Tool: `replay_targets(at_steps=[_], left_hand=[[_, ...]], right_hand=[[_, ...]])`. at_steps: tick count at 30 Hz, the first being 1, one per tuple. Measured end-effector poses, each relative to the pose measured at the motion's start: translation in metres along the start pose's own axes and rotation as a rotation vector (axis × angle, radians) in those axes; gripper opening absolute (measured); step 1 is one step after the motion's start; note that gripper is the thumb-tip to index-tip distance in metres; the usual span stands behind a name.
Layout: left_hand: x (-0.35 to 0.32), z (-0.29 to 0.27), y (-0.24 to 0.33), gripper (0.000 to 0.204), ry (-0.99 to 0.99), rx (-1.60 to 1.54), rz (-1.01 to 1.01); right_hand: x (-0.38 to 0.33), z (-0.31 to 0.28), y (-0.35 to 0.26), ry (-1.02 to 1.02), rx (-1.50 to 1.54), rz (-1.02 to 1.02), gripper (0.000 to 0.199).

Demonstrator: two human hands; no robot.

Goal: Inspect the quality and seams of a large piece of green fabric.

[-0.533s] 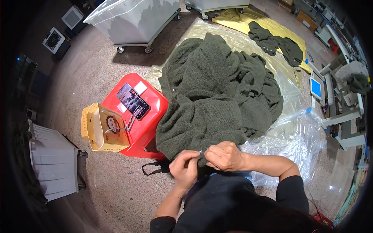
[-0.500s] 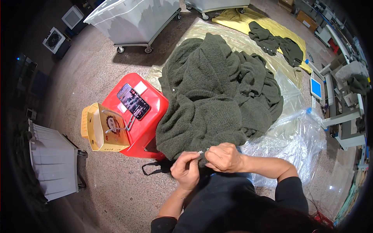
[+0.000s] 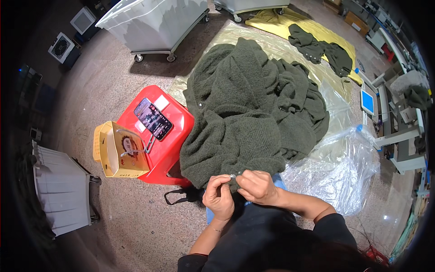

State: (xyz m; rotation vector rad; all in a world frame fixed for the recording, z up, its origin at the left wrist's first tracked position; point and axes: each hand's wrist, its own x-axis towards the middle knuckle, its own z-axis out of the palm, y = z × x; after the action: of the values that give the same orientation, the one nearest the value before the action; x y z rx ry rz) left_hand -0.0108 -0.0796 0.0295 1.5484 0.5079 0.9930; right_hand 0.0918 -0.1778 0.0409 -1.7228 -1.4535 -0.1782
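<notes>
A big heap of dark green knit garments (image 3: 247,113) spreads before me and onto my lap. At its near edge my left hand (image 3: 219,199) pinches the knit between thumb and forefinger, beside a small shiny button (image 3: 233,176). Close on the other side of that button, my right hand (image 3: 257,187) is closed on the same edge, fingers curled. The fingertips cover part of the cloth, so its exact grip is hidden. Another pale button (image 3: 200,104) shows on the heap's left side.
A red stool (image 3: 176,156) at left carries a phone (image 3: 153,119) and a yellow paper bag (image 3: 122,158). Grey wheeled bins (image 3: 152,27) stand behind. Clear plastic sheeting (image 3: 335,181) lies at right; more green knits (image 3: 337,59) rest on yellow sheeting (image 3: 294,20).
My right forearm has drawn in slightly, and the right hand has shifted a little left. Both hands still grip the knit edge near the button. The whole view has shifted slightly.
</notes>
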Motion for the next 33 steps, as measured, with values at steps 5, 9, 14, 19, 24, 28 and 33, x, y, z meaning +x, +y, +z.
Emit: replay_targets(at_steps=[5,9,14,19,24,28,33], left_hand=[[0.012,-0.011,0.000,0.016,-0.106,0.149,0.230],[0.018,-0.014,0.004,0.020,-0.190,0.161,0.281],[0.000,-0.002,0.012,0.016,-0.118,0.132,0.206],[-0.002,-0.007,-0.001,0.012,-0.159,0.140,-0.151],[0.020,-0.056,-0.014,0.011,-0.222,-0.220,-0.770],[0.025,-0.063,-0.012,0.012,-0.218,-0.350,-0.784],[0.031,-0.043,0.002,0.009,-0.317,-0.186,-0.679]], right_hand=[[0.006,-0.008,0.005,-0.109,0.400,0.239,0.026],[0.010,-0.011,0.002,-0.115,0.467,0.312,0.015],[0.003,0.004,-0.009,0.113,0.149,0.169,0.018],[-0.008,0.015,0.003,0.302,0.016,0.161,0.023],[-0.009,-0.011,0.037,0.264,0.449,0.785,0.019],[0.004,-0.034,0.048,-0.082,0.639,0.761,0.028],[0.025,-0.025,0.023,-0.343,0.398,0.388,0.042]])
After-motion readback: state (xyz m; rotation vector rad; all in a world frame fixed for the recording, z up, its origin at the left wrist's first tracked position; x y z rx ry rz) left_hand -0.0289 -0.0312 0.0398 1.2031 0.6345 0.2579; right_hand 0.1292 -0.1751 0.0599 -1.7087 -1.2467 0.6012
